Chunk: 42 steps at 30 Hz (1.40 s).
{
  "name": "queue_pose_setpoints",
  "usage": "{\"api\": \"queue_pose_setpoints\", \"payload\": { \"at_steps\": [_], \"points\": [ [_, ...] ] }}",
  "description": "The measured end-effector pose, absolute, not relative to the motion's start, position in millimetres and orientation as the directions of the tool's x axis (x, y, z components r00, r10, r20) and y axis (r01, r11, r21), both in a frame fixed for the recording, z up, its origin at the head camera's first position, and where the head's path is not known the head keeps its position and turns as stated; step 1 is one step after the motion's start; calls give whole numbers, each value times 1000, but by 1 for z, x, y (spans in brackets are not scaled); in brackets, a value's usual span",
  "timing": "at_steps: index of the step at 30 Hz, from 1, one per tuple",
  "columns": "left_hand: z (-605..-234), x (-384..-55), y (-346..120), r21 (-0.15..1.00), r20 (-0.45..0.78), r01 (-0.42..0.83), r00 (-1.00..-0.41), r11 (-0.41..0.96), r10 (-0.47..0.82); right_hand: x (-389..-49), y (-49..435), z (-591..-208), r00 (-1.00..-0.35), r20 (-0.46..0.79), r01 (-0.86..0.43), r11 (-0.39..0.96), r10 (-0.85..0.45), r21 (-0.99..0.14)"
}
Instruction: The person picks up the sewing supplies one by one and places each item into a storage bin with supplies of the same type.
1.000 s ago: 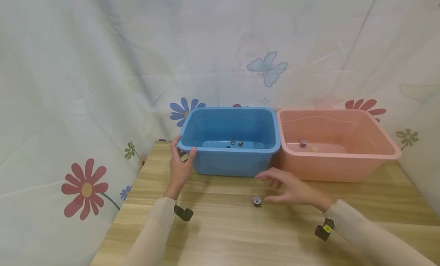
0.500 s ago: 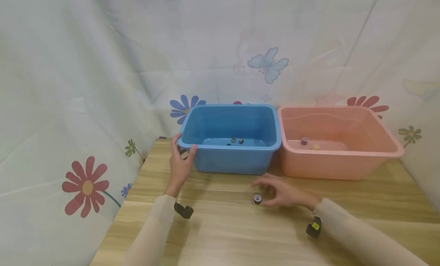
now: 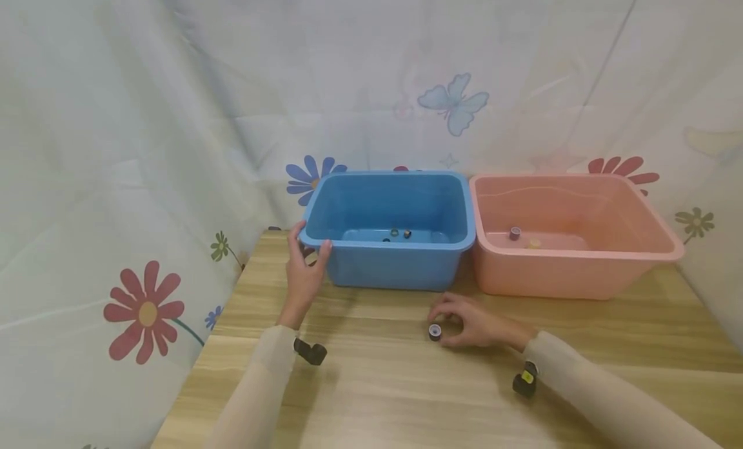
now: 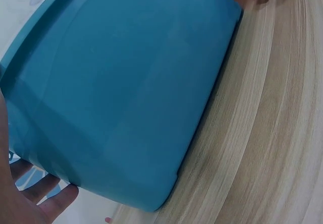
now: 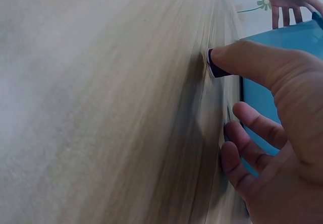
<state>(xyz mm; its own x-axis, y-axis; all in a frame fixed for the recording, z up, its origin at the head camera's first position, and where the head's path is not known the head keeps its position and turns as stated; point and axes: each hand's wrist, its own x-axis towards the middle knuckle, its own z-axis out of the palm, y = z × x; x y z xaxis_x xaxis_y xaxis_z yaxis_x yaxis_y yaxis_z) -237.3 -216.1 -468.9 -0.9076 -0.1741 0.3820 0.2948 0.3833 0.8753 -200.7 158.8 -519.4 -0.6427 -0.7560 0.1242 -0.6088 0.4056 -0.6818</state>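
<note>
My left hand (image 3: 303,278) holds the near left corner of the blue plastic tub (image 3: 395,268), thumb at the front rim and fingers at the side. In the left wrist view, fingertips (image 4: 59,200) show beside the tub's wall. On the table in front of the tubs sits a small dark round piece (image 3: 435,333) with a pale ringed top. My right hand (image 3: 473,321) pinches it between thumb and index finger. In the right wrist view, the thumb touches the dark piece (image 5: 217,65); the other fingers are loosely bent, and the index finger is hidden.
A pink plastic tub (image 3: 545,275) stands against the blue one's right side. It contains a dark round piece (image 3: 515,233) and a yellowish one (image 3: 534,244). Several small pieces lie in the blue tub. A patterned curtain (image 3: 360,81) hangs behind the wooden table (image 3: 371,384).
My right hand has moved left and closed its thumb and index finger around the small dark piece. The left hand has stayed on the blue tub. The head view has tilted slightly down.
</note>
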Motion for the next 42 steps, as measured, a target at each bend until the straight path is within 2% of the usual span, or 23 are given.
{"api": "queue_pose_setpoints", "payload": {
  "at_steps": [11, 27, 35, 42],
  "points": [
    [-469, -238, -216, 877, 384, 302, -908, 373, -166, -201, 157, -524, -631, 168, -658, 409, -757, -632],
    [-473, -239, -217, 874, 391, 310, -906, 374, -162, -201, 155, -525, -631, 169, -659, 409, -757, -631],
    [-473, -236, -217, 882, 364, 279, -915, 379, -173, -198, 153, -504, -663, 161, -584, 371, -731, -722],
    [-471, -238, -216, 879, 370, 287, -914, 380, -168, -202, 160, -484, -672, 207, -631, 404, -711, -662]
  ]
}}
